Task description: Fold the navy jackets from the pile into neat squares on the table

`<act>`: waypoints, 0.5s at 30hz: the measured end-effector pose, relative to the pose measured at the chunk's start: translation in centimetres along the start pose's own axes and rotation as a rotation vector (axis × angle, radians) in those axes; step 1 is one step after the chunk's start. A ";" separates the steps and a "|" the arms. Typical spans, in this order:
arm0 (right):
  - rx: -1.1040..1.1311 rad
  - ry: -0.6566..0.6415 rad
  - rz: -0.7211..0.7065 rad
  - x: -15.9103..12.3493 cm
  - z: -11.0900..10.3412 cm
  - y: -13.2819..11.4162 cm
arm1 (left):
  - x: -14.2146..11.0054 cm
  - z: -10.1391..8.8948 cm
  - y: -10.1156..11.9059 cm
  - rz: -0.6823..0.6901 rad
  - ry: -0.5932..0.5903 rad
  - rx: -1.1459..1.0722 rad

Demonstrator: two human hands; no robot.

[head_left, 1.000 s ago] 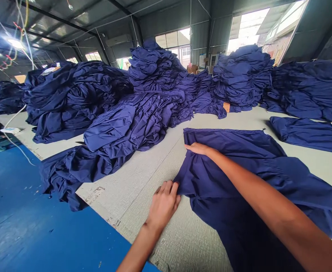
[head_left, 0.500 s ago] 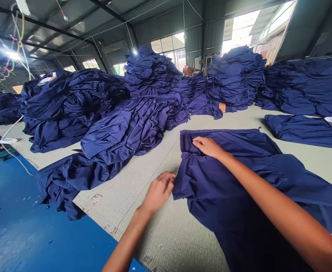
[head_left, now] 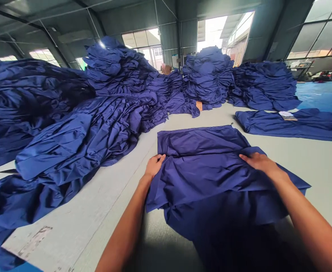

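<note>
A navy-blue garment (head_left: 208,170) lies partly folded over on the pale table (head_left: 117,189), its lower part hanging toward me in shadow. At the left end of the fold, my left hand (head_left: 155,165) is closed, its thumb and fingers pinching the edge of the cloth. Farther right along the same fold, my right hand (head_left: 258,161) grips the cloth between thumb and fingers. Above the fold, a flat panel of the garment with a straight top edge shows. Its exact kind I cannot make out.
Several tall heaps of navy cloth (head_left: 120,68) stand along the back and left. A folded navy bundle (head_left: 267,124) with a picture card (head_left: 288,115) on it lies at the right. A small orange-brown block (head_left: 199,105) sits by the heaps. Blue floor (head_left: 321,96) shows beyond.
My right hand has moved right and down along the fold; my left hand has come up onto the cloth edge and closed. The fold lies straighter. The view has turned right.
</note>
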State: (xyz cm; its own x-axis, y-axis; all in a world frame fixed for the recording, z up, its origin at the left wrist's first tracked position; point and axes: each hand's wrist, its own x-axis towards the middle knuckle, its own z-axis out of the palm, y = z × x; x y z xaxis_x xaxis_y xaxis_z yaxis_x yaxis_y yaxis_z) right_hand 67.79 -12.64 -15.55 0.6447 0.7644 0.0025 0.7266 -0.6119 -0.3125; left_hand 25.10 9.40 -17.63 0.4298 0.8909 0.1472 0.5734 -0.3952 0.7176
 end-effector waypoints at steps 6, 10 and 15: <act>0.115 -0.166 -0.171 1.5 0.3 0.8 | 0.5 0.3 -1.3 0.031 0.046 -0.137; 0.267 -0.147 -0.215 1.9 0.0 2.4 | 0.8 -0.1 -1.8 0.039 0.088 -0.142; 0.244 -0.180 -0.246 2.1 0.2 3.8 | 0.7 -0.1 -1.7 0.060 0.088 -0.042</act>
State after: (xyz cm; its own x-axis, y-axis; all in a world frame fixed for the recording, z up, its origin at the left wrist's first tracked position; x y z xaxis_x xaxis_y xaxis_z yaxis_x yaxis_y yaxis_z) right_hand 71.86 -13.35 -16.89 0.3908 0.9189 -0.0544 0.7626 -0.3562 -0.5400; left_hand 24.35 10.76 -18.67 0.3985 0.8827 0.2491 0.5179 -0.4407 0.7331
